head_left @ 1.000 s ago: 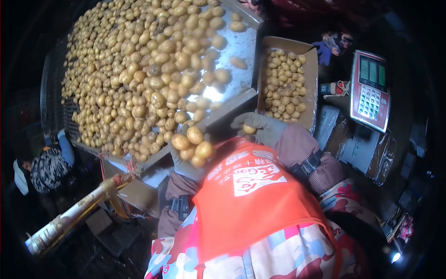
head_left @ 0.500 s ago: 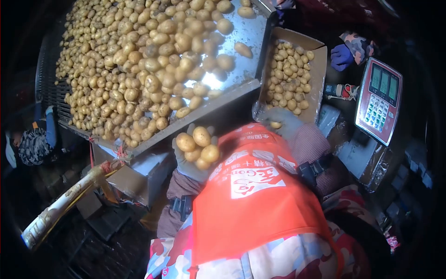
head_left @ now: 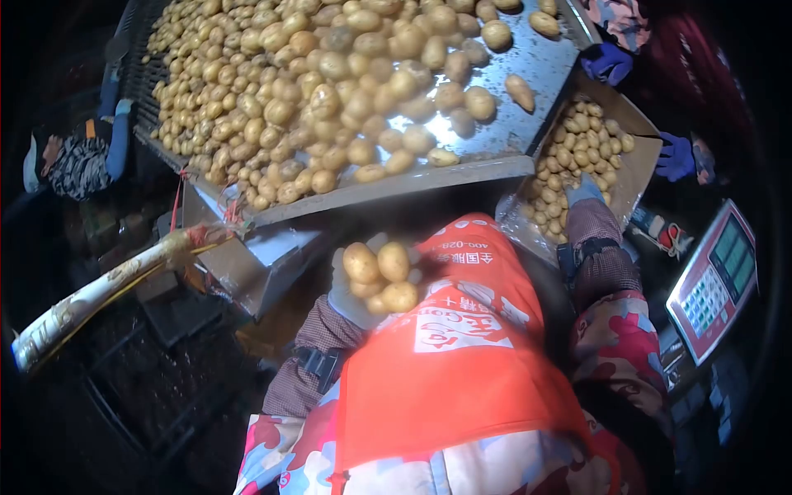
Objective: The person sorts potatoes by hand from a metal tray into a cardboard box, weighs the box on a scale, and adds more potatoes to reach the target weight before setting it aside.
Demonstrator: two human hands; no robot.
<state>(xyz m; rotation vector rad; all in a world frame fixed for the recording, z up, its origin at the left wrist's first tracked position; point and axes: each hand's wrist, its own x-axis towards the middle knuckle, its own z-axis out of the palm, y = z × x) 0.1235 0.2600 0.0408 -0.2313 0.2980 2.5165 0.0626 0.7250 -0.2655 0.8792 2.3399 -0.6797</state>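
Note:
My left hand (head_left: 353, 299), in a pale glove, is palm up in front of the orange apron (head_left: 487, 371). Its fingers curl around several potatoes (head_left: 394, 261), which sit in a small heap. My right hand (head_left: 585, 190), also gloved, reaches down into a cardboard box (head_left: 639, 169) at the right. It touches the small potatoes (head_left: 584, 142) in there. Its fingertips are hidden, so whether it grips one cannot be made out.
A metal sorting table (head_left: 528, 70) heaped with potatoes (head_left: 280, 91) spans the far side. A red scale (head_left: 716, 280) stands at the right. Purple-gloved hands (head_left: 676, 157) of another person are by the box. A white pole (head_left: 99, 293) and another person's arm (head_left: 118, 140) are at the left.
My right hand has moved forward and right into the box; a potato seen at it earlier is out of sight. My left hand still holds its potatoes. The view has shifted.

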